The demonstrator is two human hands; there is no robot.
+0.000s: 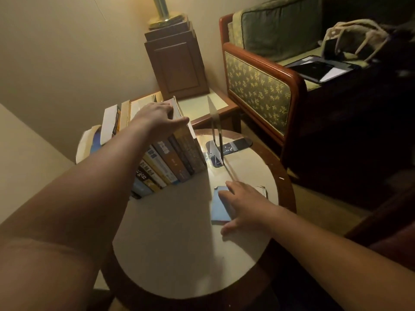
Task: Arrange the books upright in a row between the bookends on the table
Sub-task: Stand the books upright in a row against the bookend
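Round table (pixel 170 254) with a pale top and dark wood rim. On its far left, a row of books (pixel 170 160) standing upright, spines toward the camera, leaning a little. Left hand (pixel 157 118) laid over the tops of the row, fingers spread and pressing down, thumb on the rightmost book, not closed around anything. Just right of the row, a thin metal bookend (pixel 216 131) standing upright, with a small gap between it and the last book. Nearer the camera on the right, a blue book (pixel 221 206) lying flat on the tabletop, well apart from the row. Right hand (pixel 243 204) flat on top of it, fingers loosely open, covering its right part; cannot tell whether gripped. Behind the table, a wooden cabinet (pixel 177 61) carrying a brass lamp base (pixel 165 17). To the right, a green patterned armchair (pixel 258 86) with papers (pixel 318 67) on the seat.
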